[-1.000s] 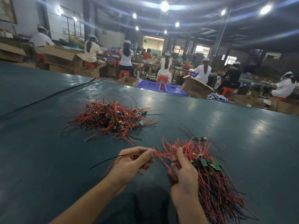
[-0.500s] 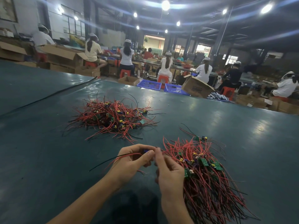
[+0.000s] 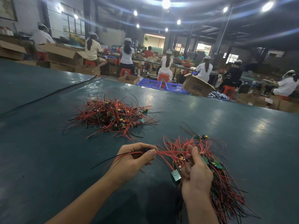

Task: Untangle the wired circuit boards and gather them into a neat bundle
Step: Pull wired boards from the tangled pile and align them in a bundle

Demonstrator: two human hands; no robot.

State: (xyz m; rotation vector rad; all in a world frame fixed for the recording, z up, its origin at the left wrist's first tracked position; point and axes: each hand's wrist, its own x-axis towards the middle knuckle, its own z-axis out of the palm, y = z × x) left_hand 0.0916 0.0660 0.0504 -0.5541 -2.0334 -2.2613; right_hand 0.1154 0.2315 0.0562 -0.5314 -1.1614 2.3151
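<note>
Teasing red wires (image 3: 168, 153) from the bundle (image 3: 226, 191).
Left grip (image 3: 135, 159) is pinching them; right grip (image 3: 196, 173), now drawn farther apart, is clutching the bundle.

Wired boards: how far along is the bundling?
Done: a roughly aligned bundle under the right hand. In hand: the left hand pinches wires stretched from that bundle, which the right hand grips. Left: the tangled pile behind.

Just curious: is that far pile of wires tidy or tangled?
Tangled: the far pile is a loose heap with ends sticking out every way.
</note>
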